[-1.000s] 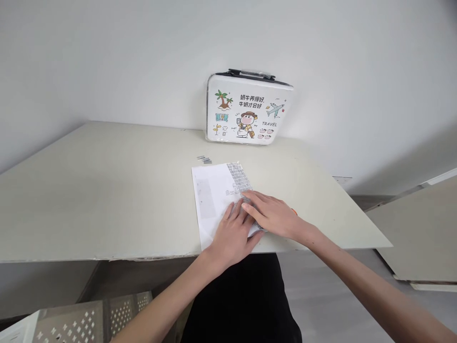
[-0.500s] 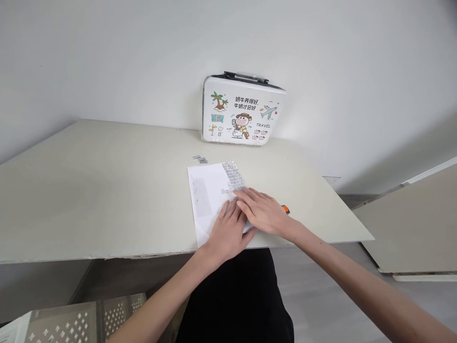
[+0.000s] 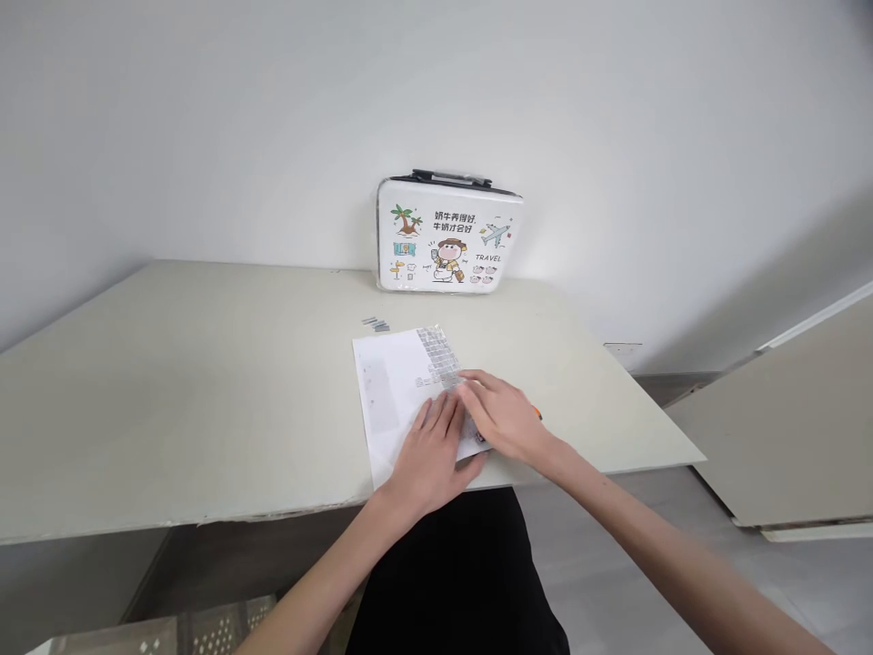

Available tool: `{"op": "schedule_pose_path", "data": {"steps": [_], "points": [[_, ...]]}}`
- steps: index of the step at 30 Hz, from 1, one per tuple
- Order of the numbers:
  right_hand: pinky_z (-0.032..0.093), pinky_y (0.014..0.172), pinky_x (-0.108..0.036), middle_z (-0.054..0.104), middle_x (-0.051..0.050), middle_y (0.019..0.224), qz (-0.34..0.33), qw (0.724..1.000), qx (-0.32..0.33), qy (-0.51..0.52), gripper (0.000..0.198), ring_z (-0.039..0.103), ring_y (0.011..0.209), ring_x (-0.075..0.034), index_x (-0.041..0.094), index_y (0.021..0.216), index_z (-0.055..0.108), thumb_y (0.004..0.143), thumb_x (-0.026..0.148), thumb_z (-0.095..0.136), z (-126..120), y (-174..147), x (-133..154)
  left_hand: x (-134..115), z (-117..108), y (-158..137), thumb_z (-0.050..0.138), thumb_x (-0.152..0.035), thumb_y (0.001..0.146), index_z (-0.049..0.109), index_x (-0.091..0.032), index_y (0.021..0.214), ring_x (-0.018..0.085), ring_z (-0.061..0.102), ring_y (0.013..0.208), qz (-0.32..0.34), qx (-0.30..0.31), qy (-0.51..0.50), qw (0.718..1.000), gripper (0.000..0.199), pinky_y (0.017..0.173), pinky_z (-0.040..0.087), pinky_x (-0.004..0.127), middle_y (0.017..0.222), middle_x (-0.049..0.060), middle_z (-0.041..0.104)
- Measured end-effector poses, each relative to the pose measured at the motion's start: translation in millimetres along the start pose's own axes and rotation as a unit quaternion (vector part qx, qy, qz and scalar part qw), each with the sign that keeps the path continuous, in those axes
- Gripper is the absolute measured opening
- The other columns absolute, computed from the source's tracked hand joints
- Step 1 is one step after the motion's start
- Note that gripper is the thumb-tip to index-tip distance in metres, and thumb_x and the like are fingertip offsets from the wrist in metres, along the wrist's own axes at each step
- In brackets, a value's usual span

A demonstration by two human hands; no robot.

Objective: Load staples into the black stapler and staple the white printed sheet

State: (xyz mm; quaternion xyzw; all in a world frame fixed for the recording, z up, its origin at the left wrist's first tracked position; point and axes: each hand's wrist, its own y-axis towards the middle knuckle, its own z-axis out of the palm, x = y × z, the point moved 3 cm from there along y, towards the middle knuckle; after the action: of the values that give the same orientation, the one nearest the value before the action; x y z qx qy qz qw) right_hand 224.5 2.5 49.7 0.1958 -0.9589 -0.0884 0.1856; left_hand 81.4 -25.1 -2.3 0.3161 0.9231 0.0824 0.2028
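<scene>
A white sheet of paper (image 3: 392,364) lies on the table near its front edge. A strip with a grey printed pattern (image 3: 436,350) runs along its right side. My left hand (image 3: 429,450) lies flat on the lower part of the sheet, fingers stretched out. My right hand (image 3: 505,414) rests over the strip at the sheet's right edge, its fingertips and thumb touching the paper close to my left fingers. Part of the strip is hidden under both hands. A small orange and black object (image 3: 537,413) peeks out behind my right hand, mostly covered.
Several small grey metal strips (image 3: 376,324) lie beyond the paper on the pale table (image 3: 205,391). A white cartoon-printed case (image 3: 446,236) with a black handle leans against the wall at the back. Pale panels (image 3: 784,428) stand right of the table. A perforated box (image 3: 211,628) sits below left.
My right hand has shifted a little rightward over the paper, uncovering more of the strip and hiding more of the orange object. My left hand stays on the sheet. The view has tilted slightly.
</scene>
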Motion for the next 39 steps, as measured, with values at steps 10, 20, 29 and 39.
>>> {"op": "schedule_pose_path", "data": {"steps": [10, 20, 29, 39], "points": [[0.031, 0.056, -0.032, 0.044, 0.001, 0.054, 0.110, 0.983, -0.144, 0.004, 0.051, 0.040, 0.050, -0.015, 0.025, 0.061, 0.033, 0.110, 0.038, 0.023, -17, -42, -94, 2, 2, 1, 0.034, -0.066, 0.105, 0.026, -0.009, 0.165, 0.031, 0.015, 0.161, -0.003, 0.032, 0.009, 0.999, 0.084, 0.132, 0.019, 0.053, 0.172, 0.018, 0.020], [0.052, 0.091, -0.039, 0.068, -0.009, 0.119, 0.006, 0.989, -0.057, 0.138, 0.029, 0.064, 0.108, -0.026, 0.027, 0.120, 0.060, 0.100, 0.048, 0.060, -14, -82, -98, 2, 0, 4, 0.039, -0.064, 0.105, 0.009, -0.019, 0.170, 0.031, 0.016, 0.161, 0.001, 0.038, 0.024, 0.999, 0.084, 0.132, 0.020, 0.053, 0.174, 0.012, 0.015], [0.051, 0.071, -0.035, 0.072, -0.006, 0.100, 0.215, 0.947, -0.147, 0.189, 0.032, 0.066, 0.085, -0.024, 0.025, 0.104, 0.059, 0.093, 0.054, 0.064, -6, -83, -127, 29, -43, -13, 0.041, -0.059, 0.108, 0.010, -0.037, 0.169, 0.027, 0.016, 0.161, -0.029, 0.102, 0.006, 0.994, 0.072, 0.129, 0.030, 0.048, 0.176, -0.002, 0.015], [0.050, 0.069, -0.034, 0.072, -0.009, 0.107, 0.233, 0.912, -0.211, 0.263, 0.037, 0.063, 0.082, -0.022, 0.023, 0.107, 0.058, 0.091, 0.056, 0.064, -10, -87, -124, 63, -61, -56, 0.054, -0.062, 0.101, 0.018, -0.038, 0.168, 0.033, 0.024, 0.159, -0.002, 0.075, 0.113, 0.991, 0.080, 0.127, 0.031, 0.057, 0.174, 0.000, 0.021]]}}
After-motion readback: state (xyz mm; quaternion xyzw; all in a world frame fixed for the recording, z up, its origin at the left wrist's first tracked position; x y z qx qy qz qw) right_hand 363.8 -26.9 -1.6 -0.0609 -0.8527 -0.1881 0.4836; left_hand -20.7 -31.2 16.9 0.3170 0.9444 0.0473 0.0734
